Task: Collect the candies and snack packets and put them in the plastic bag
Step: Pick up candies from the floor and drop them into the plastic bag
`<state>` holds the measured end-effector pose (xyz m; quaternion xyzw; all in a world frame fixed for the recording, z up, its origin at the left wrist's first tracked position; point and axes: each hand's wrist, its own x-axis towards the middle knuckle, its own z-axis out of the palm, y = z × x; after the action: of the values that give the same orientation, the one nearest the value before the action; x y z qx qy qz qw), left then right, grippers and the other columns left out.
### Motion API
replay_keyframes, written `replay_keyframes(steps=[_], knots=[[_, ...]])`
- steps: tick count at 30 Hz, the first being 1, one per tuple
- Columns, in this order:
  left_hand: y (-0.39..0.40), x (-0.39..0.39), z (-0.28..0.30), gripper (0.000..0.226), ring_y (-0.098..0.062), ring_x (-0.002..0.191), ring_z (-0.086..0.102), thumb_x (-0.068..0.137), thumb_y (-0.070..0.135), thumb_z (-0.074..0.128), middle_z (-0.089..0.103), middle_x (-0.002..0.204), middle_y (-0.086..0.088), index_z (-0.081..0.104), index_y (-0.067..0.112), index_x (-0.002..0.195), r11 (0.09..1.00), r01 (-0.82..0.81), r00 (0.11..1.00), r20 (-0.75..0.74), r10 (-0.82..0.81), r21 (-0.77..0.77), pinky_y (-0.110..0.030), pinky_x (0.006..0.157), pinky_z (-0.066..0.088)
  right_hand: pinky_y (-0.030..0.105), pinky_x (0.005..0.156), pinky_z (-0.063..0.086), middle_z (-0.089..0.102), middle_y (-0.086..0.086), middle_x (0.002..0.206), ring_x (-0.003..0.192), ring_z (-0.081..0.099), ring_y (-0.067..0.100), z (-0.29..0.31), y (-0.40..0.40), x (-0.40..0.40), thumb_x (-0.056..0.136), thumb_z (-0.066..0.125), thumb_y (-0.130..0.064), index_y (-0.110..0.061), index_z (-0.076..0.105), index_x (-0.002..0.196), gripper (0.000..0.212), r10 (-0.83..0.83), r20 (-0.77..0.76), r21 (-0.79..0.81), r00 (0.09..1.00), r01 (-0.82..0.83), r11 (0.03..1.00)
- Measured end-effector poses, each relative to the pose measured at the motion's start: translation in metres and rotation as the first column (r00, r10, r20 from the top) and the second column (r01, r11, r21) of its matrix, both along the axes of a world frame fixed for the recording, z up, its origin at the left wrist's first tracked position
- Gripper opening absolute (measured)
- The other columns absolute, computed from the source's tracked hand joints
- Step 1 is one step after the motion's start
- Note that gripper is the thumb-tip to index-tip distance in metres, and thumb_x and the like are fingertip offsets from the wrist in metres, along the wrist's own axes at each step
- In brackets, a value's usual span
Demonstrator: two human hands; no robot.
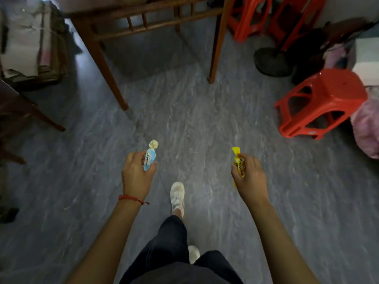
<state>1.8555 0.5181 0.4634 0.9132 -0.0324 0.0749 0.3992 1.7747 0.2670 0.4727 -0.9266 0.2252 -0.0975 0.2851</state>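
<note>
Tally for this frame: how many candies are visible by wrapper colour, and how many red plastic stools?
Blue candy, held in the left hand: 1
Yellow candy, held in the right hand: 1
Red plastic stools: 3, two upright at the back, one tipped over at the right
Total: 5

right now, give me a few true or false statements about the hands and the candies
1. The left hand holds a blue candy. True.
2. The right hand is empty. False: it grips a yellow candy.
3. A red stool lies tipped over on the floor. True.
4. Both candies lie on the floor. False: each is held in a hand.
5. The wooden table stands ahead. True.
</note>
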Motion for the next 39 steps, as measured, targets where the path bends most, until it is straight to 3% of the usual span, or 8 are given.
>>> replay_keyframes(steps=[6,16,19,26,31,34,39], knots=[[-0.022,0.137,0.017,0.026,-0.019,0.071,0.052,0.069,-0.003,0.074,0.058,0.085,-0.020,0.064,-0.003,0.094,1.000,-0.005,0.999,0.049,0.004,0.016,-0.029,0.063,0.042,0.029,0.060,0.035,0.057,0.020,0.094,0.071,0.056,0.034,0.009,-0.018,0.139,0.079,0.067,-0.005,0.000,0.058,0.108,0.030,0.063,0.028,-0.030,0.998,-0.062,0.998],[-0.054,0.312,0.035,0.027,-0.014,0.072,0.049,0.073,0.002,0.073,0.058,0.089,-0.018,0.063,-0.001,0.098,0.993,-0.115,0.993,0.024,0.114,0.021,-0.019,0.061,0.036,0.029,0.061,0.034,0.056,0.014,0.098,0.072,0.047,0.017,0.024,-0.054,0.330,0.084,0.063,-0.012,-0.004,0.056,0.112,0.029,0.133,0.063,-0.012,0.989,-0.132,0.991],[-0.069,0.363,0.027,0.028,-0.016,0.074,0.049,0.072,0.003,0.074,0.058,0.091,-0.020,0.063,-0.001,0.098,0.988,-0.150,0.989,0.008,0.150,0.044,-0.027,0.063,0.039,0.029,0.059,0.034,0.056,0.015,0.097,0.073,0.052,0.023,0.018,-0.074,0.390,0.084,0.063,-0.012,-0.003,0.056,0.111,0.029,0.164,0.054,-0.015,0.985,-0.164,0.986],[-0.109,0.482,0.034,0.028,-0.015,0.074,0.050,0.073,0.004,0.073,0.057,0.090,-0.016,0.063,0.001,0.099,0.967,-0.250,0.967,0.050,0.248,0.041,-0.027,0.063,0.043,0.023,0.061,0.028,0.054,0.013,0.100,0.075,0.045,0.014,0.029,-0.121,0.544,0.086,0.061,-0.014,-0.004,0.055,0.115,0.032,0.280,0.069,-0.005,0.958,-0.280,0.960],[-0.122,0.552,0.047,0.025,-0.010,0.074,0.048,0.075,0.004,0.072,0.055,0.090,-0.012,0.062,0.002,0.099,0.949,-0.315,0.948,0.053,0.313,0.032,-0.010,0.061,0.031,0.028,0.065,0.035,0.053,0.014,0.101,0.076,0.049,0.018,0.047,-0.130,0.646,0.085,0.062,-0.013,-0.005,0.054,0.115,0.032,0.363,0.100,0.007,0.926,-0.366,0.931],[-0.118,0.595,0.050,0.027,-0.011,0.072,0.047,0.074,0.002,0.073,0.050,0.086,-0.007,0.062,0.000,0.099,0.940,-0.341,0.938,0.072,0.339,0.021,-0.006,0.059,0.033,0.028,0.064,0.035,0.051,0.010,0.099,0.075,0.047,0.015,0.049,-0.123,0.700,0.085,0.062,-0.014,-0.005,0.054,0.115,0.032,0.393,0.115,0.022,0.912,-0.397,0.917],[-0.103,0.686,0.047,0.031,-0.017,0.074,0.050,0.072,0.000,0.074,0.055,0.088,-0.016,0.062,-0.003,0.100,0.944,-0.329,0.940,0.104,0.326,0.010,-0.027,0.065,0.040,0.019,0.066,0.030,0.055,0.014,0.102,0.085,0.053,0.021,0.040,-0.101,0.793,0.083,0.064,-0.013,-0.006,0.055,0.114,0.033,0.418,0.144,0.014,0.897,-0.424,0.906]])
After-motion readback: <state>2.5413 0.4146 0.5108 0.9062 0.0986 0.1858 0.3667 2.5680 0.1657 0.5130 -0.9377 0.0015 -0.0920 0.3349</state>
